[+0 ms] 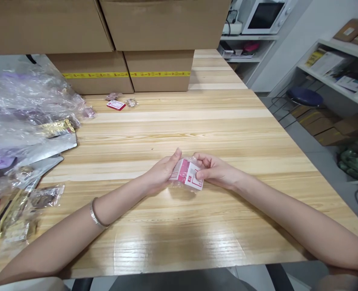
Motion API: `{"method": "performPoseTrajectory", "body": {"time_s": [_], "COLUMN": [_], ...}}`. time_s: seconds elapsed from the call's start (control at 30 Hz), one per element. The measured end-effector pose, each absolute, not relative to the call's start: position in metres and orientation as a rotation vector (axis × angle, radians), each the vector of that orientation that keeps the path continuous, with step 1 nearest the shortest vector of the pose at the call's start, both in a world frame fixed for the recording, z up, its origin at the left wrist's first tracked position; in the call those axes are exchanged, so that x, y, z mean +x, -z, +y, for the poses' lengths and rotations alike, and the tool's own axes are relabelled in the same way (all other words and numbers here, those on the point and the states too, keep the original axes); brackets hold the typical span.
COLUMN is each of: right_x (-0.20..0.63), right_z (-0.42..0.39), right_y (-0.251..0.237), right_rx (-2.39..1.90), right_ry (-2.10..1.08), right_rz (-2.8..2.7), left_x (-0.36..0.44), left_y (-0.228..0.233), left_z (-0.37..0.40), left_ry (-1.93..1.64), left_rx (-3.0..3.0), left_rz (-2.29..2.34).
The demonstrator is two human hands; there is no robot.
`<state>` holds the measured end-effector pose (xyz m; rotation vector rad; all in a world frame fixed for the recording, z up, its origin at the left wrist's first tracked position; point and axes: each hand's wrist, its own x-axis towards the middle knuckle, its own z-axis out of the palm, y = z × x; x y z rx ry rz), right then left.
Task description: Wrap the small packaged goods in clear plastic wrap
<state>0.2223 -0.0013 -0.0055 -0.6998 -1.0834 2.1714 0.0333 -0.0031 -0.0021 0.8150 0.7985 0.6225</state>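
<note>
Above the middle of the wooden table, a small clear plastic packet (185,174) with a pink and white printed card or label is held between both hands. My left hand (163,169) grips its left side, thumb pointing up along the edge. My right hand (217,171) pinches its right side, with the thumb lying over the white printed part and the fingers curled behind. What else the packet contains cannot be made out. A silver bracelet (97,214) circles my left wrist.
A heap of clear plastic packets (24,105) covers the table's left side, with silver pouches (51,150) at its edge. Stacked cardboard boxes (163,32) stand at the back. Before them lie a red and white box (116,105) and small wrapped pieces (131,102). Shelves (345,85) line the right.
</note>
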Motion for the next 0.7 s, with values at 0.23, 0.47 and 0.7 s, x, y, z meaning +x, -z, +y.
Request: {"method": "performPoseTrajectory", "body": {"time_s": [0.23, 0.47, 0.7], "right_x": [0.215, 0.208, 0.207], "right_z": [-0.005, -0.013, 0.005], "right_y": [0.004, -0.006, 0.001], "right_rx": [-0.761, -0.81, -1.004], "right_ry": [-1.941, -1.657, -1.493], "right_rz": [-1.099, -1.701, -1.528], "left_x": [0.039, 0.054, 0.034], "left_y": [0.008, 0.018, 0.016], "left_z": [-0.008, -0.013, 0.014], "left_ry": [-0.714, -0.987, -1.23], "left_rx": [0.836, 0.691, 0.965], "left_rz": [0.816, 0.979, 1.243]}}
